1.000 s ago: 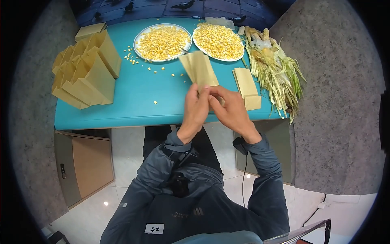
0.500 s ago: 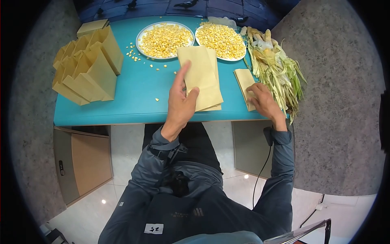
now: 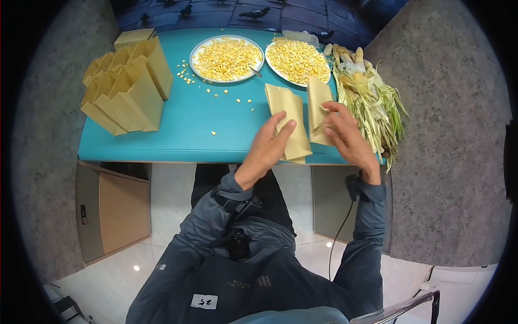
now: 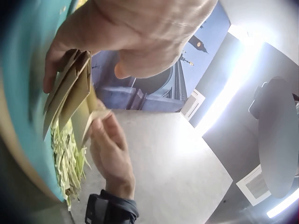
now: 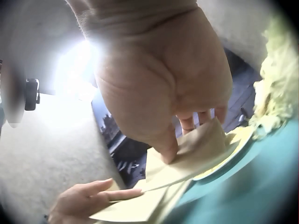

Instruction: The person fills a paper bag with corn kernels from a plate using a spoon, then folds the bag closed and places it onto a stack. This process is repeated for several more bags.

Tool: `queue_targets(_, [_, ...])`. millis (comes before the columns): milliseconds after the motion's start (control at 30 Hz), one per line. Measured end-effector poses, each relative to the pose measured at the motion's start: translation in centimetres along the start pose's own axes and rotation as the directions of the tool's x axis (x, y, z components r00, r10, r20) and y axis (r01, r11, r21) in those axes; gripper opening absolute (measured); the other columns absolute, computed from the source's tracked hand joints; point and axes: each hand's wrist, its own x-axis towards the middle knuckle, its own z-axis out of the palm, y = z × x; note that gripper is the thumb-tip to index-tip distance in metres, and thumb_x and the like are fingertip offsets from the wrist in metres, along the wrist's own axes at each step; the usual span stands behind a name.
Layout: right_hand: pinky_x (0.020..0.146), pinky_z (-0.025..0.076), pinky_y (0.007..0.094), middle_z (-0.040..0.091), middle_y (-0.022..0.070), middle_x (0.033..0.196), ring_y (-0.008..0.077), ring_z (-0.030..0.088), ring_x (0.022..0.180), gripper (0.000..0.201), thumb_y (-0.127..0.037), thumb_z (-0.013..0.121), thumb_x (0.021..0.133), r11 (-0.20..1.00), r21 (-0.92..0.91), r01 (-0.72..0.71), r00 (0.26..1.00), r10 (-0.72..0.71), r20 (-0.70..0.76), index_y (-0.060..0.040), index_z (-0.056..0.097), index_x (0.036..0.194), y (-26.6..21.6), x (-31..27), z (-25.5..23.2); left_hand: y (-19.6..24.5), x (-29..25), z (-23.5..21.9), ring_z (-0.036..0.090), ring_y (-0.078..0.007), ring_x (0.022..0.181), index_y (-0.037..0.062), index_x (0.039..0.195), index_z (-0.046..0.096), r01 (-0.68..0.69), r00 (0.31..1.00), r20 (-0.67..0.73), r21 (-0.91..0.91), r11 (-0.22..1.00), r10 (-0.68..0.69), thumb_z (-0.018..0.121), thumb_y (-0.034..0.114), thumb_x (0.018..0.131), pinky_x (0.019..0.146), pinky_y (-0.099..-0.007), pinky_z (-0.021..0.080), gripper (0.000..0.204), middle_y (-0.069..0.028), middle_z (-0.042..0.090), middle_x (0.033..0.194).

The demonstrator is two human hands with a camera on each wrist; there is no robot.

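Note:
In the head view the left hand (image 3: 268, 147) grips a folded tan paper bag (image 3: 290, 121), thumb on top, near the table's front edge. Just to its right, the right hand (image 3: 350, 137) holds another folded paper bag (image 3: 319, 108) between thumb and fingers. The left wrist view shows layered paper folds (image 4: 70, 93) under the left hand (image 4: 126, 37), with the right hand (image 4: 112, 154) pinching a paper edge beyond them. From the right wrist, the right hand's thumb lies on the bag (image 5: 187, 154), and the left hand (image 5: 84, 200) is at lower left.
Several opened paper bags (image 3: 132, 102) stand at the table's left, with a flat stack (image 3: 134, 38) behind. Two plates of corn kernels (image 3: 226, 59) (image 3: 298, 60) sit at the back. Loose kernels (image 3: 213, 133) dot the teal table (image 3: 189, 143). Corn husks (image 3: 377, 110) lie at the right.
The right hand has left the paper held in the left hand, reached right, and lifted the bag there. Both hands now hold bags side by side; the left hand has shifted right.

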Motion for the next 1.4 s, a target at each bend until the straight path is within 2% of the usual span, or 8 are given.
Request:
queue_targets(67, [0.117, 0.038, 0.0492, 0.053, 0.0163, 0.151, 0.0386, 0.049, 0.143, 0.017, -0.006, 0.065, 0.102, 0.999, -0.039, 0.028, 0.999, -0.027, 0.032, -0.0049, 0.06, 0.119, -2.5, 0.6, 1.3, 1.9, -0.7, 1.1, 0.064, -0.0177, 0.128, -0.0029, 0.155, 0.051, 0.241, 0.97, 0.073, -0.207, 0.948, -0.23, 0.058, 0.028, 0.114, 0.104, -0.0288, 0.052, 0.052, -0.0146, 0.066, 0.141])
queue_targets(167, [0.119, 0.039, 0.0468, 0.053, 0.0195, 0.153, 0.042, 0.049, 0.144, 0.03, -0.007, 0.067, 0.101, 0.991, 0.113, 0.073, 0.997, -0.074, 0.005, -0.0034, 0.06, 0.131, -4.8, 1.2, 3.9, 1.5, -1.4, 1.9, 0.065, -0.0158, 0.121, 0.0021, 0.144, 0.056, 0.157, 0.985, 0.148, -0.583, 0.797, -0.085, 0.057, 0.025, 0.114, 0.1, -0.0313, 0.056, 0.038, -0.0099, 0.069, 0.131])
queue_targets(367, [0.119, 0.043, 0.0466, 0.052, 0.0183, 0.161, 0.0308, 0.051, 0.146, 0.044, -0.014, 0.064, 0.107, 0.969, 0.244, 0.032, 0.938, 0.055, -0.341, -0.0035, 0.056, 0.149, -6.8, 1.1, 6.4, 0.9, -2.9, 0.2, 0.06, -0.0206, 0.127, -0.0018, 0.154, 0.046, -0.13, 0.99, -0.101, -0.315, 0.94, 0.103, 0.049, 0.003, 0.108, 0.109, -0.0368, 0.05, 0.047, -0.0141, 0.063, 0.141])
queue_targets(433, [0.112, 0.049, 0.0421, 0.056, 0.0181, 0.155, 0.024, 0.058, 0.137, 0.044, -0.019, 0.06, 0.113, 0.719, 0.692, -0.06, 0.81, 0.441, -0.388, -0.0009, 0.051, 0.152, -6.4, 1.8, 7.8, 2.0, -4.4, -0.4, 0.061, -0.0244, 0.129, -0.0021, 0.16, 0.04, -0.163, 0.982, -0.129, -0.227, 0.96, 0.136, 0.049, 0.001, 0.106, 0.112, -0.0391, 0.048, 0.055, -0.017, 0.06, 0.145])
queue_targets(600, [0.099, 0.057, 0.0346, 0.068, 0.0176, 0.138, 0.0223, 0.07, 0.117, 0.05, -0.017, 0.063, 0.112, 0.43, 0.897, -0.099, 0.921, 0.381, -0.081, 0.0038, 0.044, 0.154, -7.7, 2.6, 10.8, 4.9, -7.8, -1.2, 0.056, -0.0413, 0.137, -0.0002, 0.172, 0.005, -0.444, 0.849, -0.299, 0.042, 0.895, 0.435, 0.049, -0.001, 0.102, 0.12, -0.0464, 0.04, 0.083, -0.0297, 0.044, 0.157])
queue_targets(1000, [0.1, 0.056, 0.0331, 0.069, 0.018, 0.134, 0.0213, 0.068, 0.12, 0.052, -0.013, 0.07, 0.107, 0.309, 0.946, 0.097, 0.968, 0.191, -0.161, 0.0029, 0.046, 0.15, -16.0, 6.8, 14.0, 6.8, -12.5, -7.8, 0.055, -0.0242, 0.139, -0.0025, 0.164, 0.03, -0.263, 0.861, -0.461, -0.04, 0.964, 0.216, 0.069, 0.018, 0.108, 0.116, -0.0373, 0.045, 0.072, -0.0175, 0.056, 0.149])
queue_targets(1200, [0.103, 0.051, 0.0355, 0.065, 0.0143, 0.132, 0.0193, 0.063, 0.119, 0.049, -0.02, 0.07, 0.108, 0.512, 0.857, 0.065, 0.996, 0.014, -0.085, 0.0031, 0.049, 0.146, -19.0, 8.3, 18.3, 5.7, -14.2, -10.1, 0.054, -0.0217, 0.139, -0.0032, 0.161, 0.034, -0.158, 0.759, -0.637, 0.016, 0.987, 0.132, 0.063, 0.015, 0.111, 0.116, -0.0369, 0.045, 0.061, -0.0172, 0.055, 0.152])
queue_targets(1400, [0.102, 0.051, 0.0353, 0.066, 0.0145, 0.128, 0.0195, 0.064, 0.116, 0.048, -0.021, 0.067, 0.11, 0.144, 0.985, -0.094, 0.991, -0.078, 0.106, 0.0022, 0.045, 0.146, -22.0, 9.9, 21.4, 5.1, -17.4, -12.3, 0.06, -0.0194, 0.135, -0.002, 0.162, 0.036, -0.386, 0.653, -0.755, -0.26, 0.885, 0.062, 0.074, 0.011, 0.105, 0.112, -0.0337, 0.051, 0.069, -0.0146, 0.062, 0.146])
